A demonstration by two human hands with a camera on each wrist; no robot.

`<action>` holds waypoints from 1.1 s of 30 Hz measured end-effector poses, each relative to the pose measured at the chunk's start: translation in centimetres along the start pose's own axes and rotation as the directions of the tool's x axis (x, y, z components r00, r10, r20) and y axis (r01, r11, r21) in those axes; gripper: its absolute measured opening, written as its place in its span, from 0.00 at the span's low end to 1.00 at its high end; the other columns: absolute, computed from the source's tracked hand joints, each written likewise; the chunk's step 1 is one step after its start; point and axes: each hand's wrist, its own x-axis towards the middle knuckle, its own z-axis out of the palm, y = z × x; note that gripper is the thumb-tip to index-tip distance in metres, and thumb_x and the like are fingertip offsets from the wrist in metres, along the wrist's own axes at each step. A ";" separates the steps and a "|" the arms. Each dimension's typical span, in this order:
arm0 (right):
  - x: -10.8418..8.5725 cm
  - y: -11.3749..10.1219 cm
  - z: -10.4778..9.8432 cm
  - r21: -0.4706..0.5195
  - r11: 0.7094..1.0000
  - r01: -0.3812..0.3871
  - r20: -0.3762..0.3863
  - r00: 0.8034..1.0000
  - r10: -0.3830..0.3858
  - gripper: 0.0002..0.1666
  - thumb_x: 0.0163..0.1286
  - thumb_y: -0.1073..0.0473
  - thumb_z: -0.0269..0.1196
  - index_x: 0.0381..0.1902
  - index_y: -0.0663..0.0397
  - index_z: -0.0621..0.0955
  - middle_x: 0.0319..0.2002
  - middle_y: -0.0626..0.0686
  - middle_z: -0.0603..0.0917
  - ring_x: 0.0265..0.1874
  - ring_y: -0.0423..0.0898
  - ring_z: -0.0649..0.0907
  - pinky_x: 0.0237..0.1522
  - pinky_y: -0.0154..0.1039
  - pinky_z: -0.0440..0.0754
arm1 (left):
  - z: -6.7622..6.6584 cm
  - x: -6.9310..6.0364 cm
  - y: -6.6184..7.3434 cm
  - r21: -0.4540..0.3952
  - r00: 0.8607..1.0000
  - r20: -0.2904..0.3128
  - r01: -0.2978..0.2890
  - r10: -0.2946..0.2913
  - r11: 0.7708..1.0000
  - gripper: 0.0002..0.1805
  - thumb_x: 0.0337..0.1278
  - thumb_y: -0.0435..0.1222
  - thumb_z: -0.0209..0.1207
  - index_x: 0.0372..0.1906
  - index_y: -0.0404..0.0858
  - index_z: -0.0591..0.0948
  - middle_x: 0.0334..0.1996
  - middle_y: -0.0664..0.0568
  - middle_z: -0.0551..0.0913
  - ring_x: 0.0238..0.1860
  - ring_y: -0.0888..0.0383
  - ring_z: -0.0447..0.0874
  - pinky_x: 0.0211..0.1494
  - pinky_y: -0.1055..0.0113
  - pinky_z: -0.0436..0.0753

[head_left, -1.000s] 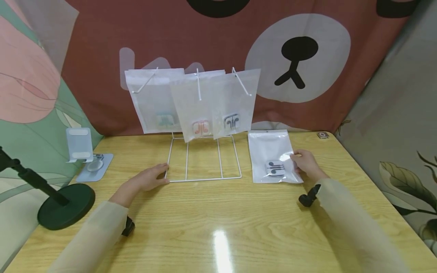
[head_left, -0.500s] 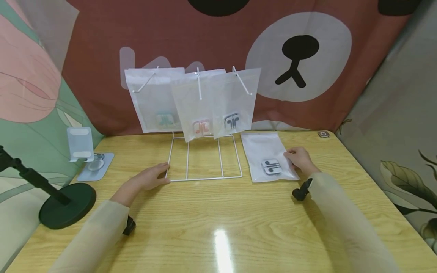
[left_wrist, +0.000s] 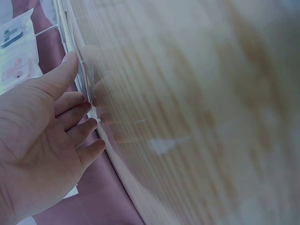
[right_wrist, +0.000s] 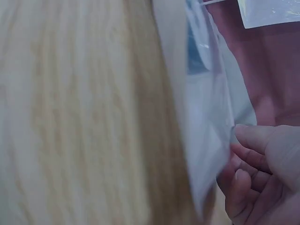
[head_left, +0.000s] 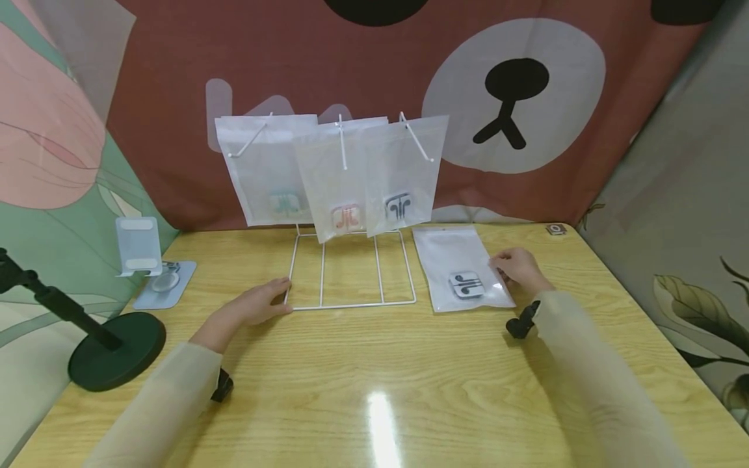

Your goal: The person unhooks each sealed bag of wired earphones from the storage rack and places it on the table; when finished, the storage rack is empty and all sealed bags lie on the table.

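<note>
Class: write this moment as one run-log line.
left hand: touching wire rack base | right hand: pinching loose bag by edge | hanging bags: on three hooks

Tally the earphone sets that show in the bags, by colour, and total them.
Green set: 1, in the left hanging bag
Pink set: 1, in the middle hanging bag
Dark sets: 2, in the right hanging bag and the bag at the right hand
Total: 4
</note>
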 end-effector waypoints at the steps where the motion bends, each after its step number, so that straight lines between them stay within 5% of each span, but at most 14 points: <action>1: 0.0 -0.1 -0.3 0.001 1.000 0.005 -0.001 1.000 -0.005 0.20 0.68 0.56 0.54 0.47 0.69 0.76 0.30 0.56 0.79 0.22 0.44 0.77 0.23 0.37 0.78 | 0.0 0.0 0.0 0.001 1.000 -0.001 -0.002 0.002 1.000 0.36 0.64 0.42 0.54 0.67 0.25 0.56 0.67 0.30 0.51 0.66 0.35 0.48 0.65 0.44 0.53; 10: 0.2 -3.1 -2.9 0.008 0.993 0.121 -0.054 0.991 -0.120 0.27 0.69 0.49 0.54 0.53 0.68 0.72 0.39 0.65 0.78 0.33 0.54 0.79 0.30 0.44 0.82 | -0.1 0.1 0.0 0.014 1.000 -0.005 -0.016 0.016 1.000 0.35 0.64 0.41 0.54 0.66 0.23 0.57 0.66 0.29 0.52 0.66 0.35 0.49 0.65 0.44 0.53; 19: 1.2 -9.8 -4.4 0.094 0.980 0.174 -0.122 0.979 -0.162 0.35 0.66 0.42 0.55 0.61 0.62 0.68 0.54 0.62 0.72 0.46 0.57 0.76 0.41 0.47 0.80 | -0.1 0.2 0.0 0.025 1.000 -0.010 -0.022 0.022 0.999 0.36 0.63 0.42 0.54 0.66 0.23 0.57 0.66 0.29 0.52 0.65 0.34 0.50 0.65 0.44 0.54; 26: 1.8 -13.9 -3.7 0.176 0.951 0.254 -0.113 0.965 -0.237 0.39 0.65 0.43 0.57 0.67 0.58 0.62 0.62 0.61 0.66 0.52 0.55 0.74 0.44 0.46 0.79 | -0.1 0.2 -0.1 0.021 1.000 -0.008 -0.023 0.023 1.000 0.36 0.64 0.42 0.54 0.66 0.23 0.57 0.66 0.29 0.52 0.65 0.34 0.50 0.65 0.44 0.53; 33: 3.0 -16.0 -1.4 0.364 0.888 0.281 -0.073 0.959 -0.274 0.45 0.64 0.46 0.60 0.71 0.53 0.52 0.67 0.59 0.60 0.62 0.52 0.66 0.48 0.45 0.78 | 0.0 0.1 0.0 0.014 1.000 -0.010 -0.020 0.021 1.000 0.36 0.63 0.41 0.54 0.65 0.22 0.57 0.66 0.29 0.53 0.65 0.34 0.50 0.65 0.44 0.53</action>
